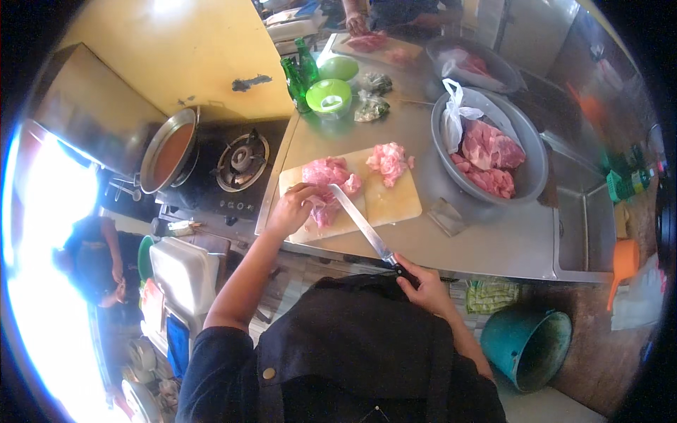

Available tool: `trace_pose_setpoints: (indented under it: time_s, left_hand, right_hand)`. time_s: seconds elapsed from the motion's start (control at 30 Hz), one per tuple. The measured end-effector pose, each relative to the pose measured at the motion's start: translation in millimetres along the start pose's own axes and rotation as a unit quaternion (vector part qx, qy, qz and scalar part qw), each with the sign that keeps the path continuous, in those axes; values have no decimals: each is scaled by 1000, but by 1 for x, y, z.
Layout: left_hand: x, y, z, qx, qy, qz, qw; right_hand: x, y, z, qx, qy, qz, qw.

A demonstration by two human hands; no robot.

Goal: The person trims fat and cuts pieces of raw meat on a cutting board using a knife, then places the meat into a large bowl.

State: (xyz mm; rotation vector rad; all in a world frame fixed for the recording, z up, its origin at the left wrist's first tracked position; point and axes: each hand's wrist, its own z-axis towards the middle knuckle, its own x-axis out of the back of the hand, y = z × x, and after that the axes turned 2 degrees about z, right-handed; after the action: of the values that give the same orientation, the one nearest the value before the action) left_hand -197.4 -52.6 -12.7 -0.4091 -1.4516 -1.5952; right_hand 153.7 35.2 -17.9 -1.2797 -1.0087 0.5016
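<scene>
My right hand (426, 288) grips the black handle of a long kitchen knife (365, 224). Its blade points up and to the left, with the tip against a piece of raw meat (328, 172) on a white cutting board (394, 203). At the near left of that meat, the fingers of my left hand (291, 209) hold its edge. Part of the meat lies under the fingers and behind the blade. A separate heap of pale, fatty trimmings (390, 163) sits at the board's far right, partly hanging over its edge.
Right of the board stands a grey basin (542, 158) with large meat pieces and a plastic bag; beyond is a sink (571, 227). A gas stove (240, 161) and a pan of reddish liquid (174, 150) are left. Across the counter, another person's hand (357, 24) touches meat.
</scene>
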Motion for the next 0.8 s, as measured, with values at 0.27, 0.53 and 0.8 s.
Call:
trace_pose_setpoints:
  time_s: [0.27,0.53,0.8]
  left_hand:
    - [2,16,-2,106,-13,35,994]
    - [10,7,-6,132,49,-34,989]
    - [7,16,-12,93,81,-39,992]
  right_hand:
    - [-16,11,9,23,-33,15,999]
    - [-19,12,12,34,-48,4,998]
    - [-55,13,66,26,-52,64,996]
